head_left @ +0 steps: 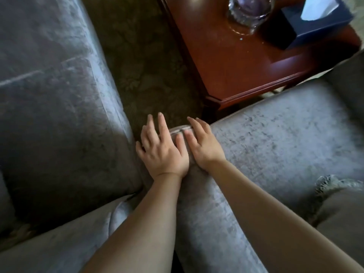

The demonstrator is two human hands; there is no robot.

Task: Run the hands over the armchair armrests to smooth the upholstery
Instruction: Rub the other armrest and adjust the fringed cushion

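A grey velvet armrest [199,196] runs from the bottom of the view up to its rounded front end at the centre. My left hand [161,150] lies flat on the left side of that front end, fingers spread and straight. My right hand [202,144] lies flat on the right side of it, fingers straight and reaching over the tip. The two hands sit side by side, almost touching. Both forearms stretch along the armrest.
The armchair's grey seat cushion [285,138] spreads to the right. A second grey upholstered seat [55,95] stands to the left across a strip of patterned carpet [147,66]. A wooden side table [246,62] carries a glass bowl [250,10] and a blue tissue box [315,22].
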